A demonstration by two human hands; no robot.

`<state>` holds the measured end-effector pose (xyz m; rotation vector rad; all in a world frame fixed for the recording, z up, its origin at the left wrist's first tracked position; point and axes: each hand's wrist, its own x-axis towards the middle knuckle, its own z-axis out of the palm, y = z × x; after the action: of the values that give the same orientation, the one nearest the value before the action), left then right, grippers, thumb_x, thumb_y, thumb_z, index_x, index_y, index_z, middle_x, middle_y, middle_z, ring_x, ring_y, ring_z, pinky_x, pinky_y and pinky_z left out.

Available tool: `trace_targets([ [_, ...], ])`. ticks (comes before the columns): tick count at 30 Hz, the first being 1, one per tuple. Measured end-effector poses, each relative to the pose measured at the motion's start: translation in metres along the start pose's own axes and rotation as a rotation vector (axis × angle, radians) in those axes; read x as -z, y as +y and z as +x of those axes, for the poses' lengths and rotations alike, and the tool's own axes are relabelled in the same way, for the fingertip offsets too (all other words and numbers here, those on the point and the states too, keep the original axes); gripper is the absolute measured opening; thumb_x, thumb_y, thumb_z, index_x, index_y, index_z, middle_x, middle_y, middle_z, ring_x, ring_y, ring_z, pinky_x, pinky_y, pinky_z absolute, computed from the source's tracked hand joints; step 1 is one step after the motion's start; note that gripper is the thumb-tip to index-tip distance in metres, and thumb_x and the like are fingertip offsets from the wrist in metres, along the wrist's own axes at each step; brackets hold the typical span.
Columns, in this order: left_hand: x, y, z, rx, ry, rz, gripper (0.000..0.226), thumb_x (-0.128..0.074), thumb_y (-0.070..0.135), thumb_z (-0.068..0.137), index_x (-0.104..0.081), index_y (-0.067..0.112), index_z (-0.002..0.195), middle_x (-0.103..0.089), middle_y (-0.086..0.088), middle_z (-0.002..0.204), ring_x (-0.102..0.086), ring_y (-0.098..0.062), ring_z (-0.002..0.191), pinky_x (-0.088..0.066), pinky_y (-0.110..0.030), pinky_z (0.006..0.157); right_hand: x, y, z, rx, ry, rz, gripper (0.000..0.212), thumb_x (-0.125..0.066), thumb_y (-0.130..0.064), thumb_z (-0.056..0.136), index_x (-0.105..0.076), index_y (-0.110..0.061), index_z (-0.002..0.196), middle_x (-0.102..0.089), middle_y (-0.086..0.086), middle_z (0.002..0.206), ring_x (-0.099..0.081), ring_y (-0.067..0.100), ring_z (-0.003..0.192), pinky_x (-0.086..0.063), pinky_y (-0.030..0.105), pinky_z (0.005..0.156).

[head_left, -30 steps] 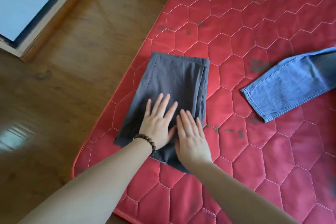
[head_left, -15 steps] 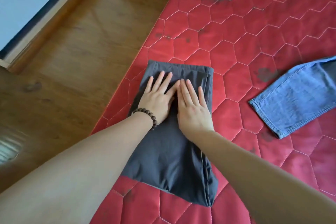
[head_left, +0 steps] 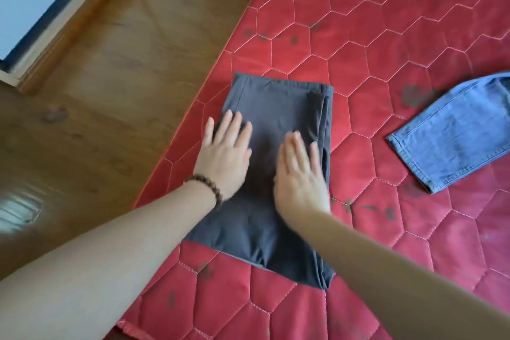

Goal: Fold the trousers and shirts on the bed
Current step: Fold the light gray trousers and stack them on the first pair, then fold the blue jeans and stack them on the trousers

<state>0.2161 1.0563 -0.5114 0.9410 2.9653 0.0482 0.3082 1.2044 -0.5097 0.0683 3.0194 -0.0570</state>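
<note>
Folded grey trousers (head_left: 276,174) lying flat on the red quilted bed (head_left: 386,50), close to its left edge beside the wooden floor (head_left: 110,77). Left hand (head_left: 225,157), with a beaded bracelet (head_left: 208,188) at the wrist, pressed palm down on the left part of the trousers, fingers straight, grasping nothing. Right hand (head_left: 300,176) flat on the right part, fingers also straight, a little blurred. Blue jeans leg (head_left: 452,132) lying well apart to the right, untouched.
</note>
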Motion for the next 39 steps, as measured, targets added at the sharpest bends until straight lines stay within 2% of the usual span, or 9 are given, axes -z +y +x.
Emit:
trace_targets([
  [3,-0.009,0.01,-0.059,-0.174,-0.091,0.034,0.06,-0.036,0.044,0.091,-0.033,0.023,0.148,-0.025,-0.006,0.157,-0.015,-0.028,0.147,-0.013,-0.055,0.116,-0.015,-0.027,-0.051,0.205,-0.05,0.079,0.068,-0.064,-0.037,0.082,-0.048,0.0,0.137,-0.04,0.016,0.148,-0.03,0.029,0.142,-0.024,0.053,0.115],
  [9,-0.014,-0.003,-0.07,-0.119,-0.169,0.071,0.066,-0.035,0.061,0.088,-0.021,0.04,0.149,-0.016,0.005,0.16,-0.004,-0.023,0.148,-0.008,-0.061,0.114,-0.032,0.022,-0.084,0.022,-0.14,0.105,0.084,-0.031,-0.065,0.09,-0.021,-0.009,0.151,-0.016,0.002,0.159,-0.011,0.015,0.148,-0.014,0.052,0.117],
  [13,-0.002,0.034,-0.062,0.069,-0.172,-0.023,0.06,-0.042,0.054,0.086,-0.042,0.028,0.141,-0.03,-0.001,0.155,-0.013,-0.026,0.147,-0.006,-0.062,0.114,-0.025,0.025,-0.083,0.066,-0.193,0.207,0.077,-0.021,-0.061,0.094,-0.007,-0.013,0.153,0.007,-0.003,0.159,0.014,0.012,0.145,-0.003,0.049,0.12],
  [16,0.01,0.084,-0.046,0.066,-0.105,-0.115,0.055,-0.049,0.046,0.089,-0.049,0.016,0.135,-0.04,-0.008,0.149,-0.021,-0.025,0.145,-0.006,-0.058,0.116,-0.012,0.049,-0.094,0.06,-0.09,0.354,0.066,-0.037,-0.044,0.096,-0.018,-0.016,0.153,-0.001,-0.004,0.16,0.009,0.012,0.147,-0.005,0.047,0.12],
  [20,0.02,0.167,-0.026,-0.09,-0.013,-0.27,0.048,-0.053,0.035,0.089,-0.052,0.013,0.132,-0.042,-0.007,0.147,-0.022,-0.022,0.145,-0.006,-0.056,0.117,-0.008,0.132,-0.143,-0.228,0.037,0.406,0.06,-0.052,-0.021,0.091,-0.033,-0.013,0.147,-0.01,0.002,0.16,-0.004,0.017,0.148,-0.005,0.044,0.12],
  [26,0.014,0.299,-0.014,-0.276,-0.038,-0.377,0.047,-0.053,0.029,0.089,-0.049,0.016,0.134,-0.037,-0.002,0.15,-0.017,-0.021,0.146,-0.005,-0.051,0.119,-0.01,0.276,-0.245,-0.679,-0.011,0.31,0.064,-0.058,-0.012,0.085,-0.038,-0.013,0.145,-0.01,0.01,0.16,-0.003,0.024,0.149,-0.005,0.048,0.12],
  [30,0.005,0.383,-0.004,-0.44,-0.107,-0.368,0.051,-0.05,0.033,0.09,-0.044,0.02,0.138,-0.029,0.0,0.154,-0.01,-0.019,0.147,-0.006,-0.052,0.118,-0.002,0.355,-0.292,-0.834,0.096,0.19,0.069,-0.068,-0.017,0.081,-0.04,-0.013,0.144,-0.013,0.013,0.159,-0.008,0.027,0.148,-0.009,0.055,0.118],
  [37,0.002,0.533,0.034,-0.585,-0.103,-0.427,0.079,-0.053,0.046,0.087,-0.011,0.027,0.151,-0.005,0.002,0.161,0.003,-0.017,0.148,-0.004,-0.05,0.119,0.017,0.474,-0.327,-0.947,0.316,-0.052,0.097,-0.073,-0.036,0.077,-0.014,-0.019,0.153,-0.003,0.018,0.16,0.0,0.03,0.148,0.003,0.054,0.117],
  [39,0.007,0.568,0.048,-0.597,-0.082,-0.462,0.089,-0.057,0.049,0.085,-0.002,0.029,0.152,0.0,0.003,0.161,0.004,-0.018,0.148,-0.001,-0.046,0.118,0.021,0.494,-0.331,-1.053,0.299,-0.091,0.106,-0.074,-0.039,0.074,-0.007,-0.021,0.153,-0.006,0.02,0.159,-0.003,0.031,0.148,0.008,0.051,0.114],
])
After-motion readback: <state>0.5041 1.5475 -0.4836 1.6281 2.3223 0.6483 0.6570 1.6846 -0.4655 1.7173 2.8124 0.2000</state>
